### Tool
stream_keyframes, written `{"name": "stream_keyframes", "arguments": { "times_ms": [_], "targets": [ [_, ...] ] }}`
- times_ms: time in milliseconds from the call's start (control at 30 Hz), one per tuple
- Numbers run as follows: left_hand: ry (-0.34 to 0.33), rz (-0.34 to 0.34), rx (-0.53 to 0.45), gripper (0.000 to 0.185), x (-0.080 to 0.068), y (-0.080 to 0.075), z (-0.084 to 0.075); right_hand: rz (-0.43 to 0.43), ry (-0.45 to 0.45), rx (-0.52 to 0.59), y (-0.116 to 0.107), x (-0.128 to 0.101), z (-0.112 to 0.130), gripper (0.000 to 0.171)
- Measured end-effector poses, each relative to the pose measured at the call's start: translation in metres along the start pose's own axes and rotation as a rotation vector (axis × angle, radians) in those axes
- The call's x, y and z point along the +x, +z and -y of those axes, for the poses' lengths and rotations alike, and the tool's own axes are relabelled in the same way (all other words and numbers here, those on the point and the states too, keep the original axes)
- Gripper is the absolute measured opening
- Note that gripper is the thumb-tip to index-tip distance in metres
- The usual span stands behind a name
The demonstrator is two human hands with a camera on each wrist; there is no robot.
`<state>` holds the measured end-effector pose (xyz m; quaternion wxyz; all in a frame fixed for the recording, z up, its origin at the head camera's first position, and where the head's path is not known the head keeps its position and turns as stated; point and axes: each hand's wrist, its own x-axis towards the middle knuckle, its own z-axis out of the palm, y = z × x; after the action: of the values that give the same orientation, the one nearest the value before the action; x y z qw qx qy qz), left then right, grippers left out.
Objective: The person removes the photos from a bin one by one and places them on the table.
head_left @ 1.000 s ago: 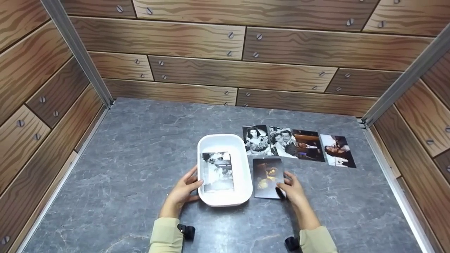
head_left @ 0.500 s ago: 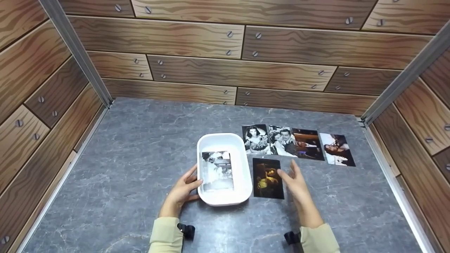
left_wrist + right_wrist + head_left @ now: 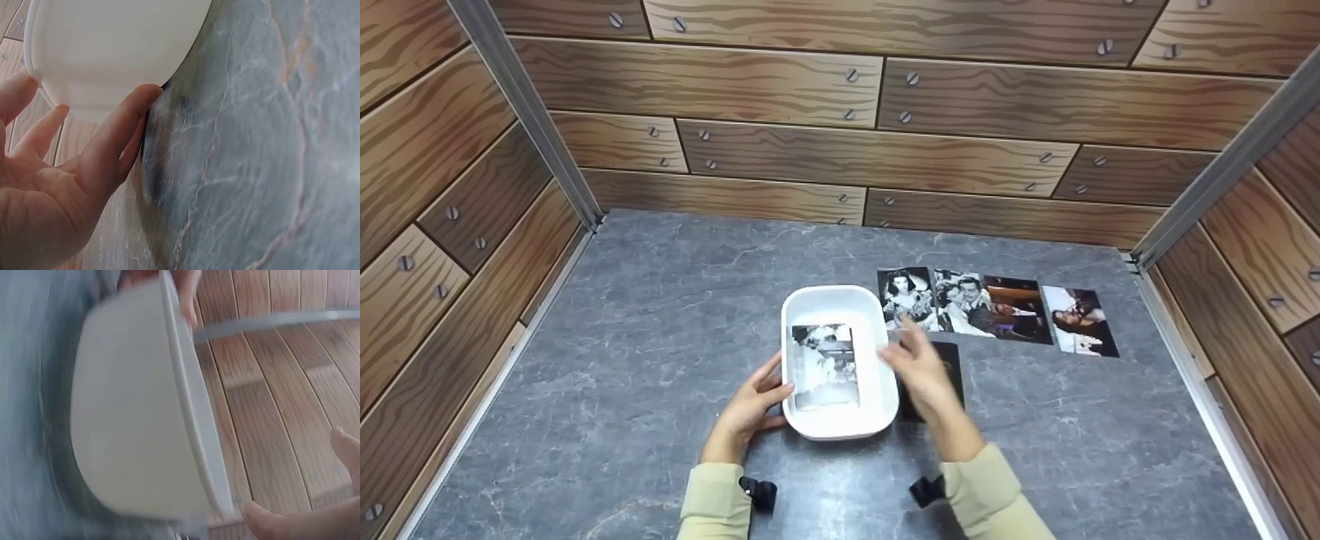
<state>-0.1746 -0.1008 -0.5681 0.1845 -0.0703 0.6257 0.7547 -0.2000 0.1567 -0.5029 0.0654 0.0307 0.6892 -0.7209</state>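
Observation:
A white plastic tub stands in front of me with a black-and-white photo lying inside it. My left hand holds the tub's left side, thumb at the rim; the left wrist view shows its fingertips against the outer wall and near the base. Over the tub's right rim is my right hand, slightly blurred, fingers apart and nothing between them. Beneath that hand lies a dark photo, mostly covered by it.
Behind and to the right, photos lie in a row: a black-and-white portrait, a black-and-white couple, a dark brown picture and a colour one. Wood-patterned walls enclose the grey marbled table.
My right hand pinched a stack at its right edge, let go, and moved left to the tub's rim. The dark photo now lies flat on the table. My left hand stays put.

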Motion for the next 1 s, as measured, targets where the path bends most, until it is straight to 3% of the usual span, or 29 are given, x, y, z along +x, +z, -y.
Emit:
{"name": "stream_keyframes", "arguments": {
  "times_ms": [167, 333, 600, 1000],
  "targets": [
    [0.001, 0.001, -0.006, 0.067, 0.000, 0.000, 0.000, 0.076, 0.043, -0.041, 0.030, 0.002, -0.013, 0.086],
    [0.005, 0.009, 0.003, 0.068, -0.001, 0.000, 0.001, 0.053, 0.113, -0.127, 0.049, 0.009, -0.028, 0.086],
    [0.007, 0.005, 0.008, 0.067, -0.001, 0.000, 0.000, -0.032, 0.228, -0.260, 0.064, 0.019, -0.038, 0.085],
    [0.007, 0.017, -0.004, 0.067, -0.002, 0.000, -0.002, -0.080, 0.288, -0.344, 0.071, 0.030, -0.043, 0.070]
  ]
}}
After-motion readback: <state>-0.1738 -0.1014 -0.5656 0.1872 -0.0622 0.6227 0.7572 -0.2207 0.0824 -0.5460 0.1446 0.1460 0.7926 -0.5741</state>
